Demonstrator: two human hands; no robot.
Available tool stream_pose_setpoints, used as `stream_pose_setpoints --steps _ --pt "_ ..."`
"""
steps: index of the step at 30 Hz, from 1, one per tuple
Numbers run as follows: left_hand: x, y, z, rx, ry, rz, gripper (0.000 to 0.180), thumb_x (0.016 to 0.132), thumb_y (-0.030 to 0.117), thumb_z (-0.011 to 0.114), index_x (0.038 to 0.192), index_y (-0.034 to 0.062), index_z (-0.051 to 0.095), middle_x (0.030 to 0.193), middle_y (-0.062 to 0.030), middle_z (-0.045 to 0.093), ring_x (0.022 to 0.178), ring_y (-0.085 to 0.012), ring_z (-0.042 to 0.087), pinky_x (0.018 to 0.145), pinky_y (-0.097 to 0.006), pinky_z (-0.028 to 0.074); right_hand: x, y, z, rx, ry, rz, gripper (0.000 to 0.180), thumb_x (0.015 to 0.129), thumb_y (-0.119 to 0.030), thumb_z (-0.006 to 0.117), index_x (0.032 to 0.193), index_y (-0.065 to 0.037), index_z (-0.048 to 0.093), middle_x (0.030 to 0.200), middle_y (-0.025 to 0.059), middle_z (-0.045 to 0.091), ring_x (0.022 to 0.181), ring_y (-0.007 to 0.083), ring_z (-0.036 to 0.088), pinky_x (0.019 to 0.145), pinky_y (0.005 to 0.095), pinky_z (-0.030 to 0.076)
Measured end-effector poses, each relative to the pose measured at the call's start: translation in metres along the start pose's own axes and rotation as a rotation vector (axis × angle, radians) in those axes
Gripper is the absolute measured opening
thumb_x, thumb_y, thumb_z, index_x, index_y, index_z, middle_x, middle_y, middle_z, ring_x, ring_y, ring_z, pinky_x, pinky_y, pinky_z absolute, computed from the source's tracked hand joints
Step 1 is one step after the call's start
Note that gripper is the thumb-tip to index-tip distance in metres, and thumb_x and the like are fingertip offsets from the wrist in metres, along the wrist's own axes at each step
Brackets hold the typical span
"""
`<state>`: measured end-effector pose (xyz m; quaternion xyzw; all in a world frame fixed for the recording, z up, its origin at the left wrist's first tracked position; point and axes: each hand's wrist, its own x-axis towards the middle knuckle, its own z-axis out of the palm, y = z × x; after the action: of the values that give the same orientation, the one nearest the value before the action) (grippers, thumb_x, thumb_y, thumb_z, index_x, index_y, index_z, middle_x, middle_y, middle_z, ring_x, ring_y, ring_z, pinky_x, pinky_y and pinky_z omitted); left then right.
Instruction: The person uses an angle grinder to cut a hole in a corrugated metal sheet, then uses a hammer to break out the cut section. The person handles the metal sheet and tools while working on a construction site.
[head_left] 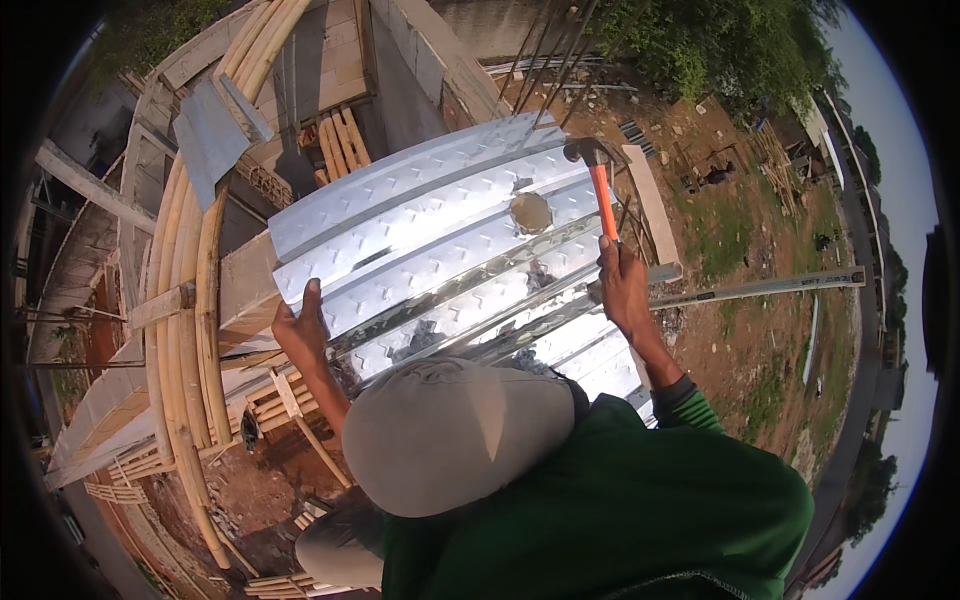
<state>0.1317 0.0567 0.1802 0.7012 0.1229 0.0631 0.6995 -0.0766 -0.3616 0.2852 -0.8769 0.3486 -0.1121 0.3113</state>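
Observation:
A shiny silver ribbed metal decking sheet (400, 250) stretches across the middle, with a small round tan patch or hole (530, 213) in its far part. At the sheet's left edge, my left hand (301, 328) is closed on it, thumb on top and the other fingers partly hidden. Over the right side of the sheet, my right hand (622, 280) is wrapped round a hammer's orange handle (603, 200). The dark hammer head (588, 151) points away, near the sheet's far right corner. Beige cloth (450, 440) and green cloth (600, 500) cover the sheet's near part.
Bamboo poles (180, 330) stand on the left beside unfinished block walls (320, 60). A bent metal offcut (210, 140) rests on them. A long metal bar (760, 290) juts out right over dirt ground (720, 370) far below. Steel rods (550, 55) rise beyond the sheet.

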Motion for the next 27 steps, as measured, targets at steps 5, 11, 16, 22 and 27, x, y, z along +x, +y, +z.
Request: stream_pose_setpoints --steps 5,11,16,22,27 --pt "0.001 -0.005 -0.008 0.091 -0.006 -0.063 0.025 0.098 0.021 0.086 0.094 -0.0015 0.076 0.071 0.0033 0.063 0.059 -0.0037 0.047 0.052 -0.024 0.034 -0.019 -0.01 0.001 0.149 0.09 -0.014 0.066 0.117 -0.051 0.046 0.095 0.008 0.065 0.073 0.0216 0.065 0.068 0.0326 0.065 0.069 0.0486 0.05" --pt "0.004 -0.013 -0.008 0.064 -0.024 -0.204 0.027 0.098 0.023 0.086 0.092 -0.0009 0.076 0.07 0.0031 0.063 0.058 -0.0037 0.047 0.052 -0.024 0.035 0.018 0.001 -0.005 0.066 0.143 -0.083 0.064 0.112 -0.055 0.056 0.091 0.006 0.065 0.067 0.0135 0.058 0.062 0.024 0.054 0.063 0.0455 0.046" --pt "0.002 -0.013 -0.007 0.164 0.02 -0.101 0.028 0.097 0.024 0.087 0.093 -0.002 0.076 0.07 0.0031 0.063 0.058 -0.0043 0.047 0.052 -0.025 0.036 0.052 0.001 -0.014 0.139 0.199 -0.134 0.059 0.109 -0.052 0.062 0.099 0.005 0.067 0.07 0.0091 0.055 0.067 0.0164 0.049 0.063 0.0391 0.043" --pt "0.002 -0.012 -0.007 0.084 -0.012 -0.014 0.027 0.098 0.022 0.086 0.101 -0.0029 0.078 0.074 0.0037 0.064 0.059 -0.0043 0.046 0.052 -0.026 0.036 0.007 0.018 -0.004 0.24 0.066 -0.023 0.059 0.115 -0.051 0.051 0.108 0.007 0.065 0.073 0.0101 0.058 0.07 0.018 0.056 0.065 0.0398 0.045" --pt "0.004 -0.019 -0.005 0.102 0.01 -0.073 0.024 0.099 0.019 0.085 0.104 -0.0032 0.079 0.075 0.0042 0.064 0.061 -0.0035 0.047 0.053 -0.024 0.036 -0.016 0.031 0.02 -0.098 -0.117 0.05 0.063 0.115 -0.052 0.048 0.113 0.009 0.062 0.074 0.0268 0.064 0.075 0.0473 0.066 0.072 0.0546 0.05"
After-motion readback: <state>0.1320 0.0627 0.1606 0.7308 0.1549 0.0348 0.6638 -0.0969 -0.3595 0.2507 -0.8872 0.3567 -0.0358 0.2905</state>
